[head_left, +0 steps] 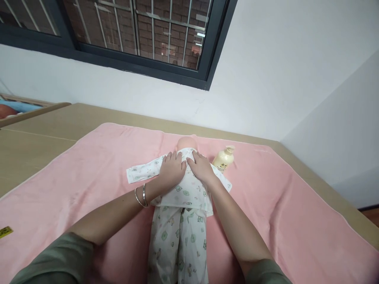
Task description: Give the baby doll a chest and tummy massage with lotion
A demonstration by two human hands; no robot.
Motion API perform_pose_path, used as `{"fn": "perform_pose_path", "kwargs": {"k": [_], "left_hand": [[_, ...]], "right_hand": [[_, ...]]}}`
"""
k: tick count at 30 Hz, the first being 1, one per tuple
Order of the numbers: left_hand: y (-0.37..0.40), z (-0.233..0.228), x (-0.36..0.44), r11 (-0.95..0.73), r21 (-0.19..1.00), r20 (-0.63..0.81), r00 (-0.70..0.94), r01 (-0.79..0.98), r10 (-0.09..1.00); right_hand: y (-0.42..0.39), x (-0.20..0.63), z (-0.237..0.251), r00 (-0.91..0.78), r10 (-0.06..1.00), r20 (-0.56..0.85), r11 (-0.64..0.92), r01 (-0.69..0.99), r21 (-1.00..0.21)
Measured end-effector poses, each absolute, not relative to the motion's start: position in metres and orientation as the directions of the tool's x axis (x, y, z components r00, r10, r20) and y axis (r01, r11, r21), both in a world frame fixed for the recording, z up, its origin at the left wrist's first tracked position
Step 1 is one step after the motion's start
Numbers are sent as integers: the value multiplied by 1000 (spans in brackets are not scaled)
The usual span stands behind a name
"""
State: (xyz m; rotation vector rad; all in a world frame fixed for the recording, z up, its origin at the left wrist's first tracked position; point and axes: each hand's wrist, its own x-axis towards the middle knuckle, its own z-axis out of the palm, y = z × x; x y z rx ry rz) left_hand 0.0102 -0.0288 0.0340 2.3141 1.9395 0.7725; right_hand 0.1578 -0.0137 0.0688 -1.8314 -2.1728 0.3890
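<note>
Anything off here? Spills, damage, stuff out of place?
No spill or damage visible. Slightly odd: a small yellow label on the pink blanket at the picture's left edge, apart from the doll and pump bottle. The blanket is also creased.

this looks like a baby-care room, home or classroom unclear, given the small printed clothes (pixel 192 193) on a pink blanket (pixel 89 169), the pump bottle (pixel 224 158) to their right and the barred window (pixel 142 31) in the far white wall (pixel 142 92).

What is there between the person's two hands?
In the head view, part of the white patterned top shows between the left hand and the right hand.
</note>
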Motion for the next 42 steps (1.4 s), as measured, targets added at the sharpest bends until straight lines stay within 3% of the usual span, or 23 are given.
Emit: {"fn": "perform_pose_path", "kwargs": {"k": [8, 16, 19, 24, 27, 33, 42], "left_hand": [[-34, 33, 13, -224, 327, 362, 97, 918, 927], [-15, 53, -3, -189, 422, 186, 119, 887, 975], [-22, 51, 2, -173, 377, 212, 97, 910, 972], [-53, 37, 22, -241, 233, 371, 143, 942, 917], [-51, 36, 21, -289, 248, 382, 181, 925, 907], [-8, 48, -5, -279, 392, 226, 203, 876, 953], [-39, 31, 13, -307, 251, 382, 197, 918, 903]], "right_hand": [[-16, 157, 72, -170, 985, 36, 174, 939, -296], [-59, 130, 92, -75, 997, 15, 75, 996, -40], [-55, 134, 93, -94, 996, 0, 94, 992, -90], [-24, 158, 85, -154, 987, -37, 142, 965, -219], [-21, 160, 80, -134, 990, -36, 122, 968, -220], [-53, 129, 78, -101, 995, -3, 100, 991, -86], [-26, 150, 80, -153, 987, -45, 141, 968, -208]]}}
